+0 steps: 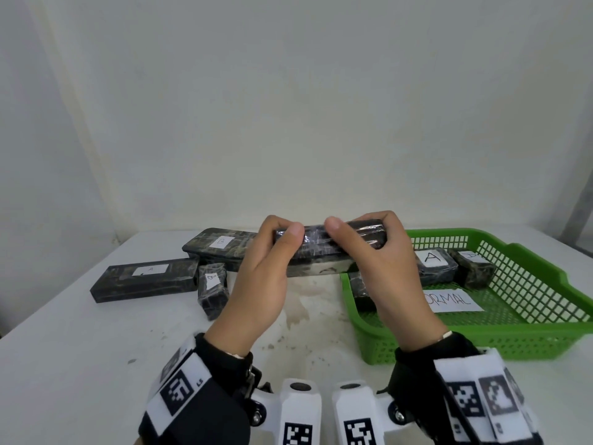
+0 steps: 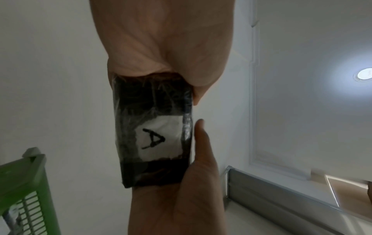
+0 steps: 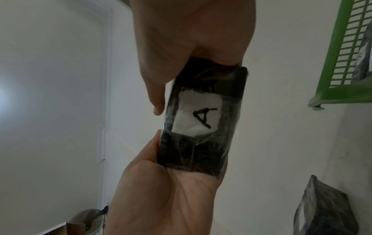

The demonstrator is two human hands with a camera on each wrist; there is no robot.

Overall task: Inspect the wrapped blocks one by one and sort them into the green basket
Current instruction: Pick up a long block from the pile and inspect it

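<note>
Both hands hold one dark, film-wrapped block (image 1: 316, 240) level above the middle of the table. My left hand (image 1: 282, 231) grips its left end and my right hand (image 1: 359, 228) grips its right end, thumbs on the near face. The wrist views show the block's far face (image 2: 153, 132) (image 3: 199, 119), which carries a white label marked "A". The green basket (image 1: 529, 335) stands at the right. It holds a block labelled A (image 1: 433, 263), a second A block (image 1: 475, 266) and a third one (image 1: 362, 295) partly behind my right hand.
On the white table (image 1: 80, 348) lie a long block labelled B (image 1: 221, 248), a long block labelled A (image 1: 147, 281), a small B block (image 1: 211, 290) and another long block (image 1: 317, 269) under my hands. A paper reading "NORMAL" (image 1: 452, 300) lies in the basket.
</note>
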